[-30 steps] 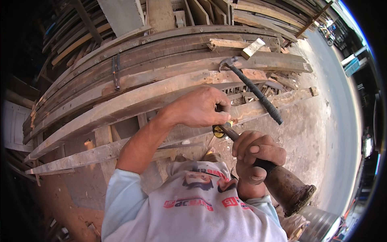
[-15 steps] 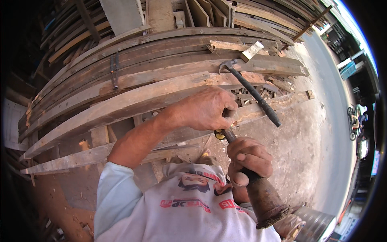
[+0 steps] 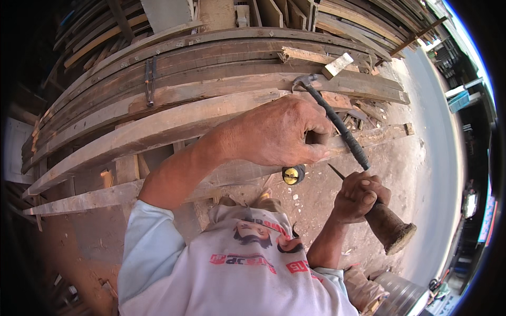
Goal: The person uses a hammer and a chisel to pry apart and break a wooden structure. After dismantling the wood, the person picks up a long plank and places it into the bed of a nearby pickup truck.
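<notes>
A chisel with a dark, pointed blade and a thick, worn wooden handle (image 3: 390, 227) is in my right hand (image 3: 363, 196). The fingers wrap where handle and blade meet; the blade points up and left, its tip free. To the left, my left hand (image 3: 287, 131) curls into a loose ring above the wooden beams, apart from the chisel; nothing shows inside it. Past its fingers lies a claw hammer (image 3: 340, 124) with a black wrapped handle, its head on the beams. Below the left hand is a round yellow and black thing (image 3: 292, 175), perhaps a tape measure.
Long wooden beams (image 3: 158, 126) stretch across in front of me. On them lie a two-legged metal tool (image 3: 151, 81) and a small pale wood block (image 3: 338, 66). More timber (image 3: 358, 29) is stacked behind. A metal drum (image 3: 400, 295) stands lower right, with a road (image 3: 443, 147) beyond.
My right hand has carried the chisel up and to the right, away from my left hand. The left hand, earlier at the blade, has come off it and risen slightly to the right.
</notes>
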Available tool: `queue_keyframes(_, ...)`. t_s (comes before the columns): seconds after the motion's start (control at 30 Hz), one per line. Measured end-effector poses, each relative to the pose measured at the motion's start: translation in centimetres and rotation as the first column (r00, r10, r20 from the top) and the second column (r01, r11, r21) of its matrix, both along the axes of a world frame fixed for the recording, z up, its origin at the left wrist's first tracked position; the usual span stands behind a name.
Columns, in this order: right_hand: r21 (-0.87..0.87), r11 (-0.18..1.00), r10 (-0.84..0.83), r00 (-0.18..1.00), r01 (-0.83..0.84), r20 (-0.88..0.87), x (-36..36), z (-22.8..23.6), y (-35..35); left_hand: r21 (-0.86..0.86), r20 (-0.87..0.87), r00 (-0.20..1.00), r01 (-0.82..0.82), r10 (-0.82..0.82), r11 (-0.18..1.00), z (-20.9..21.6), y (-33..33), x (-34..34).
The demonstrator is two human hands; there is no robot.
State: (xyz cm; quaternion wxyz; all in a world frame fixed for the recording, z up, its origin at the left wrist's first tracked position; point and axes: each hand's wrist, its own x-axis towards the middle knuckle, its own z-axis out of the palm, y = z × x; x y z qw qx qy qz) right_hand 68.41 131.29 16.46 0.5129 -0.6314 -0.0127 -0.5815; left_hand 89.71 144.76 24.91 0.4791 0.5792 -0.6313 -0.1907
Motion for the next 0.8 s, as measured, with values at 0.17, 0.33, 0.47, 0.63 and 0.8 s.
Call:
queue_keyframes(0.17, 0.061, 0.994, -0.082, 0.985, 0.092, -0.152, -0.4, 0.9, 0.1, 0.260, 0.152, 0.965, -0.247, 0.213, 0.934, -0.1, 1.5, 3.4)
queue_keyframes(0.33, 0.298, 0.947, -0.025, 0.953, 0.119, -0.301, 0.8, 1.5, 0.7, -0.159, 0.417, 0.558, -0.732, 0.717, 0.662, -3.7, 5.4, 6.2)
queue_keyframes(0.47, 0.129, 0.990, -0.049, 0.995, 0.059, -0.086, 2.8, 3.1, 1.1, 0.003, 0.008, 0.888, -0.461, 0.461, 0.888, -2.6, 6.3, 0.1)
queue_keyframes(0.63, -0.479, 0.870, -0.126, 0.889, -0.113, -0.439, 5.9, 6.6, 1.4, 0.045, -0.765, 0.644, 0.087, -0.022, 0.995, -0.7, 6.6, -3.4)
queue_keyframes(0.8, -0.813, 0.524, -0.398, 0.770, -0.255, -0.498, 8.8, 10.5, 2.9, 0.016, -0.884, 0.459, 0.213, -0.085, 0.977, -0.4, 8.4, -0.7)
